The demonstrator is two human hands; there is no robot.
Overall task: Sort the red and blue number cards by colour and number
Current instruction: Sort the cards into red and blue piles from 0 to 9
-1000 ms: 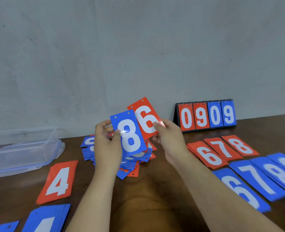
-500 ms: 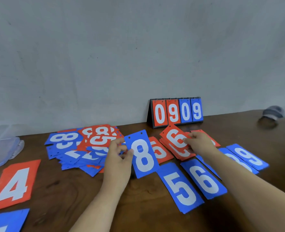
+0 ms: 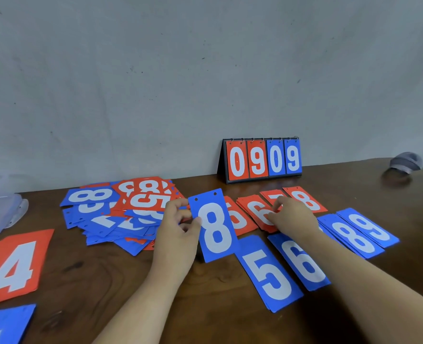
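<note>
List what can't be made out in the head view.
Head view only:
- Red pile beside red 6 pile: digit mostly covered by right hand.
- Red card: digit half hidden behind blue 8 card in left hand.
- Blue card, bottom left: digit cut off by frame edge.
- Grey object, far right: blurred.

A blue 8 card (image 3: pixel 214 224) with a white digit and two punched holes is held tilted above the worktop (image 3: pixel 106 281), its left edge pinched by the left hand (image 3: pixel 178 227). Toward the back edge sprawls a mixed heap (image 3: pixel 121 212) of red and blue cards. To its right lie red 5 (image 3: pixel 242 220), red 6 (image 3: pixel 257 212), red 7 (image 3: pixel 270 194) and red 8 (image 3: pixel 307 199). In front of them lie blue 5 (image 3: pixel 270 274), blue 6 (image 3: pixel 302 261), blue 8s (image 3: pixel 351 234) and blue 9 (image 3: pixel 371 225). A red 4 (image 3: pixel 14 266) lies by the left edge, and a corner card (image 3: pixel 7 321), blue, sits front-left.
</note>
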